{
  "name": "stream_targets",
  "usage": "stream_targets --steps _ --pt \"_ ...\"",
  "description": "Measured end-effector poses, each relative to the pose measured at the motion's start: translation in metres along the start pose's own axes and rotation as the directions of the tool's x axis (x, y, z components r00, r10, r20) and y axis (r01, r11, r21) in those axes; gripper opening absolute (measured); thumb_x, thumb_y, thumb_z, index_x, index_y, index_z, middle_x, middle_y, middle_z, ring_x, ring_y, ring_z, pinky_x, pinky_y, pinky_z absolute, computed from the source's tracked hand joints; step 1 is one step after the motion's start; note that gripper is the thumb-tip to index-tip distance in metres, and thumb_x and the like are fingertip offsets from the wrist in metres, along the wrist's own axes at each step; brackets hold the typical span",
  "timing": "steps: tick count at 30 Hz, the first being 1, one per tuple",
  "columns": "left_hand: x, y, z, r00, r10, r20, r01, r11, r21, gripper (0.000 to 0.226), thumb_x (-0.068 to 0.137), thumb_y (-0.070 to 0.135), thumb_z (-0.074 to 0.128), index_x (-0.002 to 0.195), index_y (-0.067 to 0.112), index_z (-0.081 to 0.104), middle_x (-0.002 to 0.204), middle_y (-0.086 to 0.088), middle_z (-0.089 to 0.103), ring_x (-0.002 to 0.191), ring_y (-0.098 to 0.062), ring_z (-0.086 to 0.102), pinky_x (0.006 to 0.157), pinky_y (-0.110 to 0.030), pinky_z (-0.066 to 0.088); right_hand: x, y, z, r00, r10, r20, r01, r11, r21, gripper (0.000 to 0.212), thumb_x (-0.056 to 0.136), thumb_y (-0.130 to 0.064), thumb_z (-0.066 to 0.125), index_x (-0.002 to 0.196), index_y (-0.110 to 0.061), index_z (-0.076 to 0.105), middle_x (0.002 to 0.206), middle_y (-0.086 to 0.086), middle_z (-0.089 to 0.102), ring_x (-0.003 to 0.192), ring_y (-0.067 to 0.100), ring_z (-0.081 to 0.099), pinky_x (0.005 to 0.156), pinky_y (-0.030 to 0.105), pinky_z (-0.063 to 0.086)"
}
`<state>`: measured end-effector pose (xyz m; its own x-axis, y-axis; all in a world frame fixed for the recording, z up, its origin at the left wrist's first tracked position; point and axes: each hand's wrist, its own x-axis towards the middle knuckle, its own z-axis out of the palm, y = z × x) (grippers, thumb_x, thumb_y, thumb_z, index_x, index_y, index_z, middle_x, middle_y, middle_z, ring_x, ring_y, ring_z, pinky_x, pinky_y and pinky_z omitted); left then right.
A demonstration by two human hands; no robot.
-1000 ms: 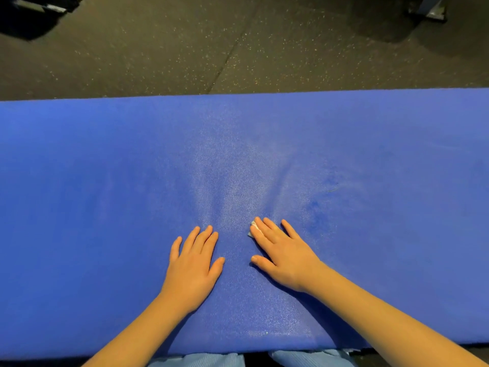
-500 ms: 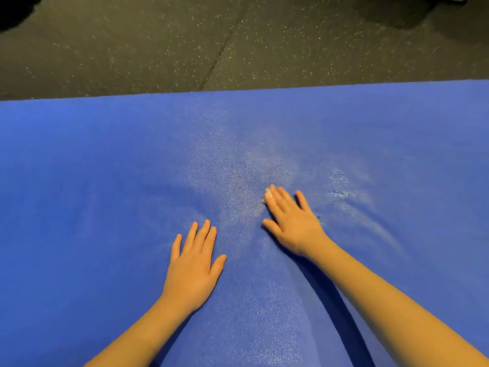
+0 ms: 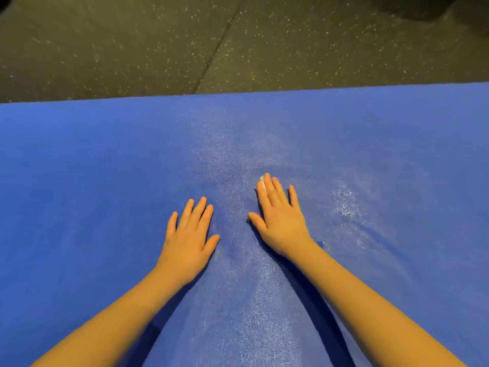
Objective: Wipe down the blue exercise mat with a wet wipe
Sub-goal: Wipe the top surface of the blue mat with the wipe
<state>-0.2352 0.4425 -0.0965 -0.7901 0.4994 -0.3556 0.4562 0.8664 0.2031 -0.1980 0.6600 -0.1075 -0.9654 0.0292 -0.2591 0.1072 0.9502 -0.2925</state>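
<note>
Dark floor [image 3: 132, 49] borders the sideways-running mat [image 3: 79, 168]; the flat right hand [image 3: 277, 221] presses the wipe [image 3: 262, 180] ahead of the flat, empty left hand [image 3: 188, 239].

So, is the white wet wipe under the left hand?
No, the white wet wipe shows under the right hand; the left hand lies flat.

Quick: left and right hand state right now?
Left hand: open, flat on the blue exercise mat, holding nothing.
Right hand: open, pressing the wet wipe onto the mat.
</note>
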Motion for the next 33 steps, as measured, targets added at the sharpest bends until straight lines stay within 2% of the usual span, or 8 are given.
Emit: stream_targets --steps 3,5,11,16,19,22,27,33 --pt "-0.003 -0.002 0.005 0.999 0.044 -0.017 -0.043 0.997 0.072 0.068 0.092 0.049 0.027 0.145 0.008 0.04 0.155 -0.008 0.031 0.142 -0.026 0.017 0.107 -0.057 0.029 -0.006 -0.007 0.009 0.967 -0.247 0.058 0.251 0.965 -0.081 0.075 0.091 -0.056 0.023 0.149 -0.009 0.032 0.157 0.008 0.025 0.144 0.025 0.025 0.117 0.05 0.02" --pt "-0.002 -0.004 0.006 0.998 0.045 -0.033 -0.042 0.994 0.099 0.065 0.092 0.046 0.032 0.141 0.006 0.044 0.151 -0.01 0.038 0.139 -0.027 0.021 0.104 -0.058 0.032 0.004 0.006 0.007 0.956 -0.29 0.04 0.292 0.942 -0.164 0.07 0.091 -0.053 0.028 0.145 -0.01 0.04 0.153 0.008 0.035 0.14 0.026 0.035 0.115 0.049 0.019" --pt "-0.001 0.0 0.008 0.998 0.03 -0.054 -0.026 0.998 0.06 0.068 0.091 0.05 0.026 0.143 0.008 0.042 0.154 -0.007 0.034 0.142 -0.025 0.018 0.11 -0.054 0.021 0.049 0.015 -0.016 0.999 0.048 -0.025 -0.05 0.996 -0.07 0.07 0.099 -0.053 0.023 0.154 -0.014 0.003 0.162 0.004 -0.007 0.149 0.021 -0.007 0.118 0.046 -0.008" --pt "0.031 -0.005 -0.009 0.996 0.046 -0.08 -0.048 0.999 -0.018 0.085 0.082 0.062 0.016 0.151 0.013 0.027 0.161 0.0 0.013 0.148 -0.021 0.005 0.116 -0.046 0.002 0.048 0.013 -0.009 0.948 -0.314 0.061 0.319 0.935 -0.155 0.077 0.09 -0.057 0.019 0.151 -0.01 0.027 0.159 0.007 0.019 0.146 0.025 0.019 0.117 0.05 0.01" --pt "0.054 -0.013 -0.02 0.999 0.043 -0.01 -0.043 0.998 0.034 0.095 0.076 0.069 0.007 0.153 0.015 0.015 0.162 0.001 0.003 0.149 -0.021 -0.002 0.118 -0.047 0.002 0.076 0.029 -0.024 0.99 -0.142 -0.009 0.138 0.977 -0.163 0.073 0.094 -0.056 0.017 0.153 -0.013 0.015 0.161 0.004 0.008 0.149 0.022 0.007 0.119 0.051 0.002" --pt "0.056 -0.015 -0.02 0.998 0.069 0.006 -0.069 0.991 0.11 0.086 0.084 0.065 0.019 0.148 0.01 0.033 0.158 -0.006 0.023 0.146 -0.028 0.019 0.113 -0.054 0.021 0.099 0.016 -0.031 0.997 0.066 -0.043 -0.069 0.995 -0.071 0.069 0.101 -0.049 0.029 0.154 -0.013 0.005 0.162 0.004 -0.005 0.149 0.02 -0.005 0.117 0.045 -0.007" --pt "0.056 -0.016 -0.022 0.995 0.096 -0.019 -0.092 0.984 0.152 0.077 0.086 0.06 0.032 0.139 0.007 0.048 0.148 -0.01 0.042 0.137 -0.033 0.039 0.103 -0.057 0.036 0.118 0.013 -0.033 0.981 -0.194 0.004 0.192 0.967 -0.17 0.069 0.101 -0.049 0.031 0.154 -0.015 0.002 0.162 0.003 -0.005 0.149 0.018 -0.005 0.117 0.041 -0.008" --pt "0.055 -0.017 -0.026 0.992 0.124 -0.028 -0.118 0.979 0.164 0.078 0.084 0.061 0.033 0.138 0.007 0.05 0.145 -0.011 0.046 0.133 -0.034 0.044 0.1 -0.056 0.04 0.171 0.012 -0.047 0.993 0.099 -0.071 -0.103 0.993 -0.051 0.07 0.1 -0.048 0.03 0.154 -0.01 0.007 0.162 0.008 0.0 0.149 0.022 -0.001 0.117 0.047 -0.003"
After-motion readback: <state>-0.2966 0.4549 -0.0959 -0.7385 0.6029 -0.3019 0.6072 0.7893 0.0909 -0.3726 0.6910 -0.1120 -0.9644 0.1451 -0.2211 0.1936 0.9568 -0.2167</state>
